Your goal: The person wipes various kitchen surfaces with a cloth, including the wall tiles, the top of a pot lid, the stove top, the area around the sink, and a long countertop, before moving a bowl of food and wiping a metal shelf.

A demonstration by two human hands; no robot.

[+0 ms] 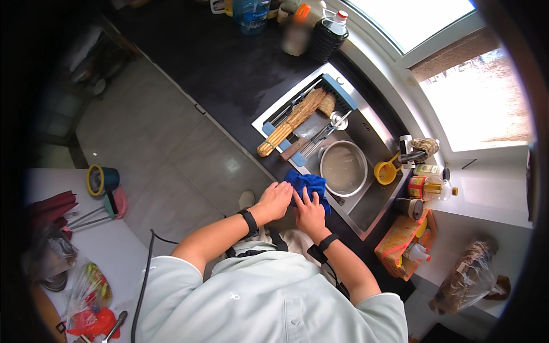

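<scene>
A bunched blue cloth (315,185) lies over the counter's front edge, beside the sink. My left hand (274,200) has its fingers together and bent over the cloth's near left border. On the cloth's near side rests my right hand (311,214), fingers spread; whether it grips the fabric is hidden. Just beyond the cloth, a round metal pot (344,168) with cloudy liquid stands in the steel sink (371,212). Across the sink sits a blue-ended rack (339,91), bearing a bundled stick brush (291,122) and a cleaver (296,148) with a wooden handle.
A yellow ladle (386,172) is by the faucet (409,152). Several bottles, including a dark-liquid jug (329,36), line the window side. An orange basket (396,244) stands right of the sink. A white table (128,248) with bags is behind at left; a bin (109,180) is near it.
</scene>
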